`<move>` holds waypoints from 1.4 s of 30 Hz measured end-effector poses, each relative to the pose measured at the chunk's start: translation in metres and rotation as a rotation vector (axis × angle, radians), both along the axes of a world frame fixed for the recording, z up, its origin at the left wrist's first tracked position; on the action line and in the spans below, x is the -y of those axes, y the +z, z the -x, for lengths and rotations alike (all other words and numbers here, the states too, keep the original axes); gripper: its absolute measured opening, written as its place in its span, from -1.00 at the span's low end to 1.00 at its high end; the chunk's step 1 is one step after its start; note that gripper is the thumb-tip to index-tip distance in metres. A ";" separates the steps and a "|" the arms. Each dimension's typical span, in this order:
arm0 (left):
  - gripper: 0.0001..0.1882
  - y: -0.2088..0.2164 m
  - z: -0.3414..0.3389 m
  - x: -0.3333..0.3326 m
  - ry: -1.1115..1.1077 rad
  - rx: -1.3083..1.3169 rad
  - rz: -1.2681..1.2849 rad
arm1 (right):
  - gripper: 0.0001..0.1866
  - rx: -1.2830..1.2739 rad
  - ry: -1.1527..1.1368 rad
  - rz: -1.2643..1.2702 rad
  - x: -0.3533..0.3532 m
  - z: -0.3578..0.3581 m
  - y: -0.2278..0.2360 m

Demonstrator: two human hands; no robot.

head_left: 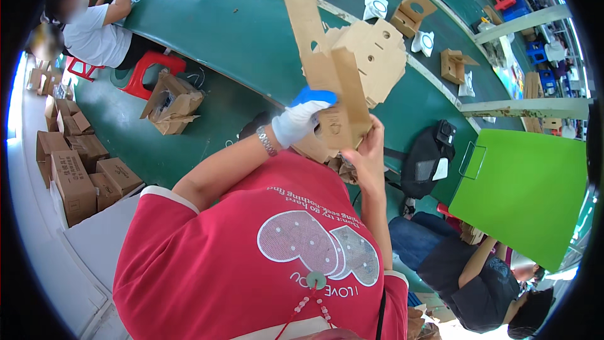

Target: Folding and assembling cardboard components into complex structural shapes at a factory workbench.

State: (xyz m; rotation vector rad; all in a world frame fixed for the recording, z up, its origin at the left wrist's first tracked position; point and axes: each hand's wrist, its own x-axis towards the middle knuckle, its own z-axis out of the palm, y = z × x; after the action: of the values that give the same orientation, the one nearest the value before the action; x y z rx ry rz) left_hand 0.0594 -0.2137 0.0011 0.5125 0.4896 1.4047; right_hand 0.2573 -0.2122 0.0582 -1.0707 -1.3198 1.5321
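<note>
A partly folded brown cardboard box point(324, 75) is held up in front of me, its long flap with cut-out holes reaching up and away. My left hand point(303, 115), in a white glove with blue fingertips, grips the box's left side. My bare right hand point(370, 154) holds the lower right corner, thumb on the near face and fingers partly hidden behind. Just beyond the box, a stack of flat cardboard blanks point(377, 60) with round holes lies on the green table point(220, 28).
Folded boxes point(412, 16) and white pouches point(376, 7) sit along the far conveyor strip. At right are a black bag point(428, 160) and a green board point(522, 192), with a person in dark clothes beside it. A red stool point(148, 72), an open carton point(173, 104) and another seated person are at left.
</note>
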 end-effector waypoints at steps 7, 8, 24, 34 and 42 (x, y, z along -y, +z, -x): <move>-0.36 0.010 0.003 0.052 -0.213 0.001 0.253 | -0.53 -0.222 0.033 0.486 -0.005 0.019 0.009; -0.36 0.012 0.017 0.054 -0.222 -0.008 0.256 | -0.53 -0.233 0.025 0.487 0.002 0.024 0.008; -0.67 0.068 0.010 0.027 0.097 -0.847 0.053 | -0.73 -0.115 -0.356 0.255 -0.010 0.051 0.006; -0.35 -0.006 0.006 0.035 0.016 -1.018 0.051 | -0.80 0.045 -0.153 0.038 0.013 0.012 -0.066; -0.37 0.029 0.051 -0.007 -0.552 -0.892 0.088 | -0.69 0.260 0.258 0.401 -0.041 -0.009 -0.004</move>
State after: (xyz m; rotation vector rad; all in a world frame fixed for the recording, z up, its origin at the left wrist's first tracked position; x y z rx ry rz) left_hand 0.0085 -0.2068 0.0300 1.1098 1.0203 0.5654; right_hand 0.2667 -0.1711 0.0538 -1.4312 -1.4005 1.9590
